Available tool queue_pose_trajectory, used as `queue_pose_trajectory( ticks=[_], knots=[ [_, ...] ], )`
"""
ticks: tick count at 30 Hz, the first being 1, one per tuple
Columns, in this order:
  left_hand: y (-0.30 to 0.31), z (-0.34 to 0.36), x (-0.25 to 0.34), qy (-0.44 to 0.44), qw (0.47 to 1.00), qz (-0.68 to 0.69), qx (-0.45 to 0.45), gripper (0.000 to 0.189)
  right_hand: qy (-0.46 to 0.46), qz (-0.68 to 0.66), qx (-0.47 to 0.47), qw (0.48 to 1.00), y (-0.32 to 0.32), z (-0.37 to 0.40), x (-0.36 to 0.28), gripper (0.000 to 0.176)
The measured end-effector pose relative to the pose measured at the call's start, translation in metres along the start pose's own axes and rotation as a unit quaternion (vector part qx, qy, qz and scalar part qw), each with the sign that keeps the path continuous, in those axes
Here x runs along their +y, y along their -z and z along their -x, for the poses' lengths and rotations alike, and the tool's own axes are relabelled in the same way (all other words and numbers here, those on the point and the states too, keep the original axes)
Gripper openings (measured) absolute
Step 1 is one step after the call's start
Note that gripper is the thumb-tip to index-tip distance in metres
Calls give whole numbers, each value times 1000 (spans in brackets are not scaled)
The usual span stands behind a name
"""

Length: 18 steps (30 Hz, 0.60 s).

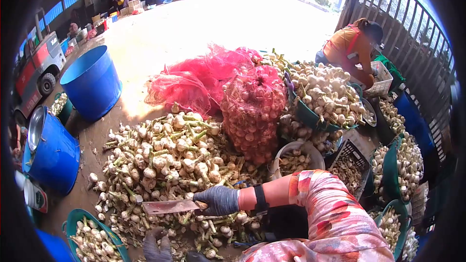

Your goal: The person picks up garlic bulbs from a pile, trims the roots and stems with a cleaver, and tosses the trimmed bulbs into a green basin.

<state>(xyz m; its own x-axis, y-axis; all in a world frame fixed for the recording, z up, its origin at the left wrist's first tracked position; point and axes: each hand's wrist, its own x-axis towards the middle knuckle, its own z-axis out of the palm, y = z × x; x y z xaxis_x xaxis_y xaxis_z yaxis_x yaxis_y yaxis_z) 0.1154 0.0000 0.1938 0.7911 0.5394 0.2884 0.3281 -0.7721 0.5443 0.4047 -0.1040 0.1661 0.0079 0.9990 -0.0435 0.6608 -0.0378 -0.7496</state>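
Observation:
My right hand (221, 200), in a dark glove, grips the handle of a cleaver (167, 206) whose blade points left over a big heap of garlic bulbs with stems (165, 160). Low in the picture, my left hand (155, 245), also gloved, rests among the garlic at the near edge of the heap. Whether it holds a bulb cannot be made out. My patterned sleeve (335, 218) fills the lower right.
A filled red mesh sack of garlic (253, 109) stands behind the heap, with empty red netting (194, 80) beside it. Blue barrels (92, 82) stand left. Teal basins of trimmed garlic (92, 240) surround me. Another person (352, 46) crouches at the far right by a fence.

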Motion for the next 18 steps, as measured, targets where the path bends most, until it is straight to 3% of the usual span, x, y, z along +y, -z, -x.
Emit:
queue_pose_trajectory(
  ticks=[2, 7, 10, 16, 18],
  knots=[
    [0, -9, 7, -35, 999, -16, 32, 43, -14, -18, 20, 1000, -1, 8, 2, 40],
    [-14, 9, 6, 70, 996, 49, -32, 32, -43, 10, 4, 999, -19, 31, 32, 44],
    [-18, 16, 4, 92, 994, -29, -46, 31, -44, 57, -42, 997, -23, 32, 37, 41],
    [-30, 15, -1, 33, 990, -132, -29, 29, -9, 86, -43, 995, -36, 19, 49, 38],
    [-24, 9, 4, 103, 987, -79, -91, 29, -7, 88, -45, 995, -40, 19, 56, 34]
  ],
)
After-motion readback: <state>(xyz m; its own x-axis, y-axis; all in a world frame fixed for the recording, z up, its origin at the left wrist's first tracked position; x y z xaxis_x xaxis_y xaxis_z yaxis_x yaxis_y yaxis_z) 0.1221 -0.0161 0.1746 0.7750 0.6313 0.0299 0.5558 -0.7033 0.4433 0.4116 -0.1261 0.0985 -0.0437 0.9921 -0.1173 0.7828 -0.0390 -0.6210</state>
